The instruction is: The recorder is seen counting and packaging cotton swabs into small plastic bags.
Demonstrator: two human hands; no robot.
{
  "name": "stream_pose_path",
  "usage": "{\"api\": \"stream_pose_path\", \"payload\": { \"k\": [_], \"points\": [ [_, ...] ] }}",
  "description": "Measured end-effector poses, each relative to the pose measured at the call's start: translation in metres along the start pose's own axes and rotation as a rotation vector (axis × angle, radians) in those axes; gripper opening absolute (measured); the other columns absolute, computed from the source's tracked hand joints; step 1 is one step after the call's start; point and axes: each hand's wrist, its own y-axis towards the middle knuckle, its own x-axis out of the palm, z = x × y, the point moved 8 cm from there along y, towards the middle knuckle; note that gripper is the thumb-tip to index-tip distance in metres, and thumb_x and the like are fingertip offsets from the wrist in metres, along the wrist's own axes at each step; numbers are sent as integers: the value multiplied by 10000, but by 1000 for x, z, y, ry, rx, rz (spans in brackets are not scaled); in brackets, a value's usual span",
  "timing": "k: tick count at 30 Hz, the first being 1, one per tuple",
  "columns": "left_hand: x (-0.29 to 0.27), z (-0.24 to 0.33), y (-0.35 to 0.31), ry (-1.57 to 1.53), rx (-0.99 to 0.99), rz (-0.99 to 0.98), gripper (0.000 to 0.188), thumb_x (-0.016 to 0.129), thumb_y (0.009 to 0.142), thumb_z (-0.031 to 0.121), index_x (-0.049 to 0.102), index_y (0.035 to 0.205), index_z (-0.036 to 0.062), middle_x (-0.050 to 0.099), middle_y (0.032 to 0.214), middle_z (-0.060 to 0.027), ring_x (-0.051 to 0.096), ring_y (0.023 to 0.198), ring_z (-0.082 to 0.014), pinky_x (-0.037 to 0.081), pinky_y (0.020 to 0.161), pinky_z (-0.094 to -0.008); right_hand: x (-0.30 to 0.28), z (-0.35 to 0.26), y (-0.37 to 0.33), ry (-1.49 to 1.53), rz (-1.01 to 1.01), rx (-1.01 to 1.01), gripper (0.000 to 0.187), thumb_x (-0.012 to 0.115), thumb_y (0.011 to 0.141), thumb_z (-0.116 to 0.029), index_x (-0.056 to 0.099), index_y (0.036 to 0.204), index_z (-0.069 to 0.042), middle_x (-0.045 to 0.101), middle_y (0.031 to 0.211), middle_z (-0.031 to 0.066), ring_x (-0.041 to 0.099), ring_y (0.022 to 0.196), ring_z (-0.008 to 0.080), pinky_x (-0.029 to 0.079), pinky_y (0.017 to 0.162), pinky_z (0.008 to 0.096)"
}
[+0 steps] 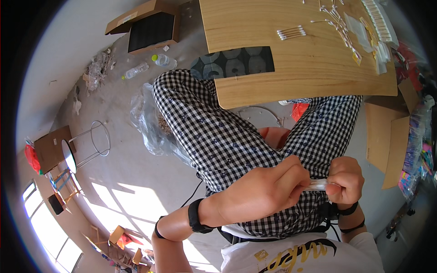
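Above my lap, a small bundle that looks like cotton swabs in clear plastic wrap (317,184) stretches between my two hands. My left hand (277,184) has its fingers curled round the bundle's left end. At the right end, my right hand (346,180) pinches it between thumb and bent fingers. Much of the bundle is hidden inside both hands. Ahead on the wooden table (282,88) lie a neat row of cotton swabs (292,32) and a loose heap of cotton swabs (339,27).
Packed swab bundles (380,22) line the table's far right. A dark printed sheet (248,63) overhangs its left edge. Open cardboard boxes (387,132) stand at the right. Plastic bottles (165,61), a clear bag (148,123) and a round stool (70,156) are on the left.
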Motion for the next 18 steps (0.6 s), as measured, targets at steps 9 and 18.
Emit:
{"api": "stream_pose_path", "payload": {
  "k": [9,18],
  "points": [
    [-25,1,-3,-35,49,262,407,775,674,150,633,1021,-6,613,924,-97,600,749,-200,496,584,-295,-17,11,-9,131,168,27,462,660,806,-406,522,584,-25,466,513,39,436,391,171,302,373,290],
    [-10,-13,-13,-230,-76,402,404,743,699,84,631,1071,-25,645,1013,-166,658,816,-237,549,683,-291,-15,-1,-5,74,88,-100,406,633,836,-395,523,684,-36,484,599,21,455,434,159,314,374,282]
  ]
}}
